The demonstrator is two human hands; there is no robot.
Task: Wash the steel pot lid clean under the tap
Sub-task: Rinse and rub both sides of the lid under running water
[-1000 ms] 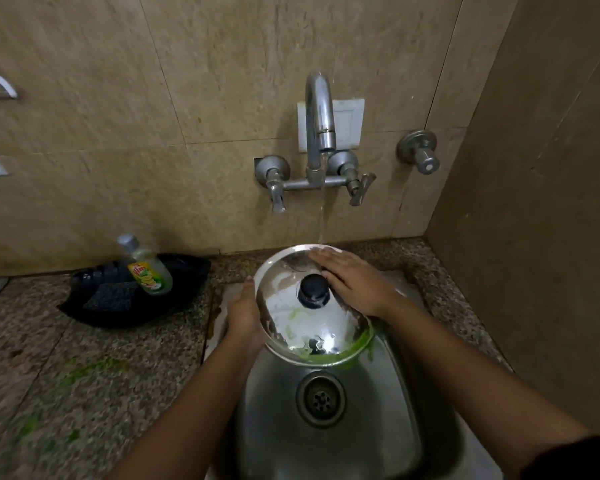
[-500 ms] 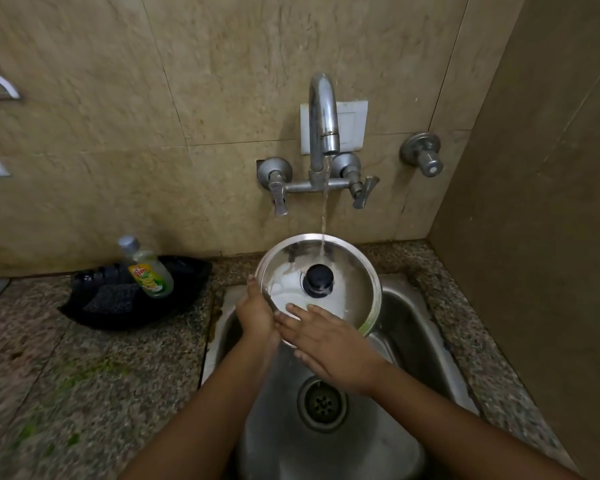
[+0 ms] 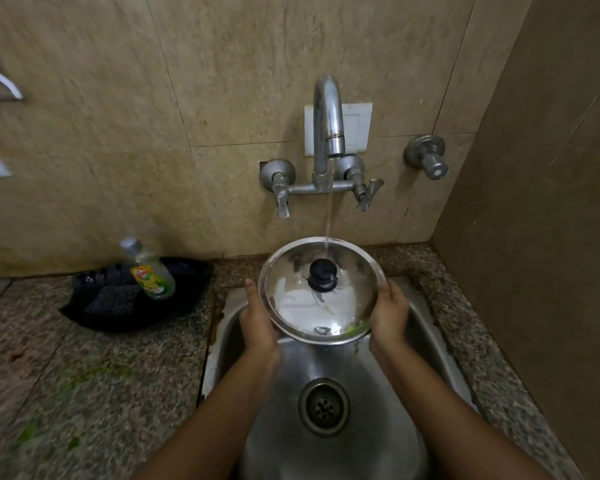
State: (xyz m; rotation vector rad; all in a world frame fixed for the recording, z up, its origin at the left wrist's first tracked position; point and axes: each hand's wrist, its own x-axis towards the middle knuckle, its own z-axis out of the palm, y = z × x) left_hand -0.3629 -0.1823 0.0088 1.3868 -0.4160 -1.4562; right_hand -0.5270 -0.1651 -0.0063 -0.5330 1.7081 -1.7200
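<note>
The round steel pot lid point(image 3: 291, 299) with a black knob point(image 3: 322, 270) is held tilted over the sink point(image 3: 326, 362), top face toward me. My left hand point(image 3: 257, 323) grips its left rim and my right hand point(image 3: 390, 313) grips its right rim. A thin stream of water falls from the tap point(image 3: 328, 123) onto the lid's far edge, just above the knob. A smear of green soap point(image 3: 355, 329) clings near the lid's lower right rim.
A dish soap bottle point(image 3: 149, 270) leans in a black tray point(image 3: 94, 317) on the granite counter point(image 3: 66, 393) to the left. The drain point(image 3: 323, 407) sits below the lid. A side wall point(image 3: 534, 237) closes in on the right. Tap handles point(image 3: 281, 192) project from the tiled wall.
My right hand left the lid's face and took hold of its right rim. The lid rose and tilted further under the stream; most of the foam and green soap has run off.
</note>
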